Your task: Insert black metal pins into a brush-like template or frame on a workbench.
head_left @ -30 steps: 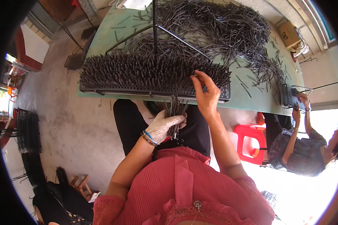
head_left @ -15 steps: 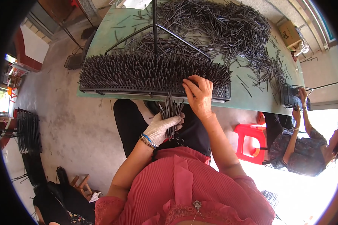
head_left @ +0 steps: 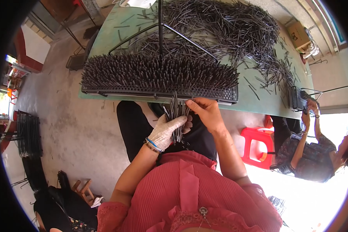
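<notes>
Many thin dark rods (head_left: 176,116), gloved left hand (head_left: 167,130), perforated rack (head_left: 162,79)

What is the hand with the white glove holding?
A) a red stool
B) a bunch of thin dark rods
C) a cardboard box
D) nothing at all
B: the gloved left hand is closed around a bunch of thin dark rods that stick up out of the fist, while the bare right hand pinches at the tops of them, just below the rack full of rods.
</notes>
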A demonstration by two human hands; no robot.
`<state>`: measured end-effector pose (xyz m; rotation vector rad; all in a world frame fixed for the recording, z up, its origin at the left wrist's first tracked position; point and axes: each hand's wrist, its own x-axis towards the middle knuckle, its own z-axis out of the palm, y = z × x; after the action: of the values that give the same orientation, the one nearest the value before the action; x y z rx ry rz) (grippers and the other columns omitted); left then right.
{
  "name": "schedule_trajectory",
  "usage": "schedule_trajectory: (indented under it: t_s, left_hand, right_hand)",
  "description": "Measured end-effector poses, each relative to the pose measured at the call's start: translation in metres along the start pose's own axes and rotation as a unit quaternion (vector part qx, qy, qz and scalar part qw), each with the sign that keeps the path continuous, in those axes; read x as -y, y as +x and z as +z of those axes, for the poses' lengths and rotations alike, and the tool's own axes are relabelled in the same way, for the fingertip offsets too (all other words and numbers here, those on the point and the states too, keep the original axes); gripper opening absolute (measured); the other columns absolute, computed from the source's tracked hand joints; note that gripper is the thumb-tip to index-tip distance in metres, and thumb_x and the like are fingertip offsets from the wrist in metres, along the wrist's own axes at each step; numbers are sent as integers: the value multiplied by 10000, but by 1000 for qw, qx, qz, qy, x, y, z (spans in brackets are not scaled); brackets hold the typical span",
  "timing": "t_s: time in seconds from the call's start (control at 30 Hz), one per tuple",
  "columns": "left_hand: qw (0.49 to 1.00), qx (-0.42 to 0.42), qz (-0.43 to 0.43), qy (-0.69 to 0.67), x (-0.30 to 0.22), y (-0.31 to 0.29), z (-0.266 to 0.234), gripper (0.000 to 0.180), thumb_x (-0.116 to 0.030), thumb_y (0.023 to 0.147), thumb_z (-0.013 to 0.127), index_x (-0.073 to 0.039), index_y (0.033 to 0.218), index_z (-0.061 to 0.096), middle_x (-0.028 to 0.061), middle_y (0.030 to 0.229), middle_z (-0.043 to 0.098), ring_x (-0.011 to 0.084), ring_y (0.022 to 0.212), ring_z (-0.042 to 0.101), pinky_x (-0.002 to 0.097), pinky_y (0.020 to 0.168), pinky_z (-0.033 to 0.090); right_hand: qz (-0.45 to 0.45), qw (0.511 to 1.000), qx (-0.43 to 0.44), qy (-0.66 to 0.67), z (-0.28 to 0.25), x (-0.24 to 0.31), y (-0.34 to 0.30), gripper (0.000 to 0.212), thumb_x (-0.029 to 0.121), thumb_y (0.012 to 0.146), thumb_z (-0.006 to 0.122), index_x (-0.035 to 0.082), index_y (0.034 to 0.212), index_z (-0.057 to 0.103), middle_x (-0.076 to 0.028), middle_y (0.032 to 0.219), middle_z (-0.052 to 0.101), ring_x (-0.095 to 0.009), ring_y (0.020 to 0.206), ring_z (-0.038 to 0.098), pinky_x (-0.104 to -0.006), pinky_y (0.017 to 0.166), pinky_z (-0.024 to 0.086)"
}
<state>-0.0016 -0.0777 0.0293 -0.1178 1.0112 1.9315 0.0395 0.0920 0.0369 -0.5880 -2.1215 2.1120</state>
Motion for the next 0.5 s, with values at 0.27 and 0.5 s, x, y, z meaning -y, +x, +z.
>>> schedule_trajectory:
  t_s: [0.27,0.5]
  left_hand:
    - [999,-8,-45,19,7,2,-3,240,-133,932,612,-16,1140,597,79,982,674,163,801,665,267,687,557]
    - [997,20,-64,29,2,2,-2,239,-129,930,626,-33,1143,573,99,1025,679,165,804,666,273,690,563]
  right_hand:
    - [-175,973,-140,-45,-18,30,23,190,97,888,704,-21,1036,699,-50,876,702,-88,777,623,-239,740,501]
    - [-290,916,-180,-209,-24,12,46,200,87,846,741,17,1032,720,-58,904,720,-98,794,627,-243,757,499]
